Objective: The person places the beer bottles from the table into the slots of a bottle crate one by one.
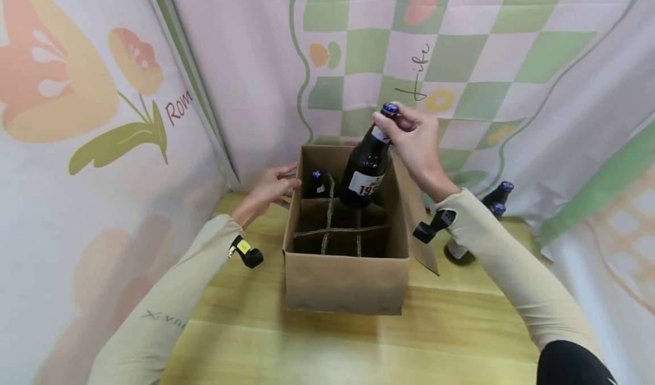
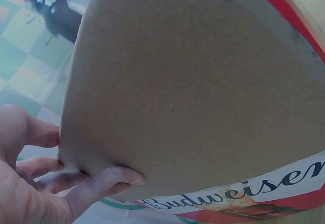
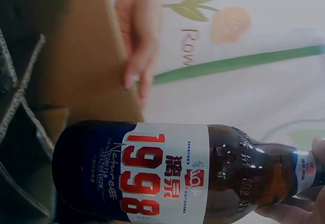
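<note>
My right hand grips a brown glass beer bottle by its neck, just under the blue cap. The bottle tilts over the open cardboard box, its base at the far compartments. Its label, marked 1998, shows plainly in the right wrist view. At the box's far left corner my left hand holds the cardboard edge; in the left wrist view its fingers lie on the brown flap. One blue-capped bottle stands in the far left compartment, beside the cardboard dividers.
More blue-capped bottles stand on the wooden table at the right, partly hidden behind my right forearm. A box flap hangs outward on the right side. Printed curtains close off the back and sides.
</note>
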Demonstrator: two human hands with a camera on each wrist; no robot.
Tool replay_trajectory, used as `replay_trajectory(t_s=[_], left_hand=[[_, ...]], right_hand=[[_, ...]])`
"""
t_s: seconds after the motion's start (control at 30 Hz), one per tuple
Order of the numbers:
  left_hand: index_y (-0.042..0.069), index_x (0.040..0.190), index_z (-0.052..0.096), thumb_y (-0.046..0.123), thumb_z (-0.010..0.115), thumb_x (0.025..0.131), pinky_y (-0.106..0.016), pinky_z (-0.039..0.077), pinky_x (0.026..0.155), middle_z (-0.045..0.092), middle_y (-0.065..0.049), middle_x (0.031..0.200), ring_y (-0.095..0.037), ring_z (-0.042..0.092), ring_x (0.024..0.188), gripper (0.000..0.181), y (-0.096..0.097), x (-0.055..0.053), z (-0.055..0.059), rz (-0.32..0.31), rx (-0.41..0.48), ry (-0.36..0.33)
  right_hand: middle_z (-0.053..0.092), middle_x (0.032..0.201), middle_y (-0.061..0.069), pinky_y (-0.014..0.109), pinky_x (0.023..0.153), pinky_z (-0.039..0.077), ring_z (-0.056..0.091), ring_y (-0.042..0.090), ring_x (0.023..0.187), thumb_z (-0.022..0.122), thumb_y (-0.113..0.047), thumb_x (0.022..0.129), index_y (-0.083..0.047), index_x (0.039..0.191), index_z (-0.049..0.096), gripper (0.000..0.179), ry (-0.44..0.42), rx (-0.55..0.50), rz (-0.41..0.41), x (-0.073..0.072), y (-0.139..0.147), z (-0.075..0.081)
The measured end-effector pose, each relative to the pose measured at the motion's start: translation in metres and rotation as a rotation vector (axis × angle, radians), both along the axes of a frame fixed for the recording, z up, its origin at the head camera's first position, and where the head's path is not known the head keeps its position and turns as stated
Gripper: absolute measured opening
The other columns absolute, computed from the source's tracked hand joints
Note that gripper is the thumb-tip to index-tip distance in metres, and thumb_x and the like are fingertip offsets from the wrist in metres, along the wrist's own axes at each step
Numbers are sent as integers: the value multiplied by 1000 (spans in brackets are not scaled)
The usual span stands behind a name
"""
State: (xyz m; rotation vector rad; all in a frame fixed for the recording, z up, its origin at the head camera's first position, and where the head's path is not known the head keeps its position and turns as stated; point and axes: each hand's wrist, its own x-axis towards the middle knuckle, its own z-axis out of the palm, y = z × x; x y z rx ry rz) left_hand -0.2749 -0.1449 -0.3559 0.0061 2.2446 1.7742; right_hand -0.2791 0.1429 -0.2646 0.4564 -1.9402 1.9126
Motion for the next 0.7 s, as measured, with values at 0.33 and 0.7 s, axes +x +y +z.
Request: replay_trajectory(t_s=[0.33, 0.7], left_hand=[[17, 163, 36, 5, 62, 101, -28, 65, 63, 53, -23, 154, -33, 65, 116, 68, 4, 1, -3, -23, 13, 0], [16, 164, 33, 5, 61, 102, -28, 64, 62, 45, -21, 161, -41, 57, 133, 70, 8, 1, -4, -33, 19, -8]], right_hand=[[81, 100, 14, 16, 71, 60, 73, 3, 78, 78, -18, 97, 5, 117, 75, 30, -58, 227, -17, -8, -23, -30], [78, 107, 23, 14, 67, 58, 70, 1, 74, 77, -20, 96, 7, 122, 72, 37, -136, 235, -22, -11, -38, -40]])
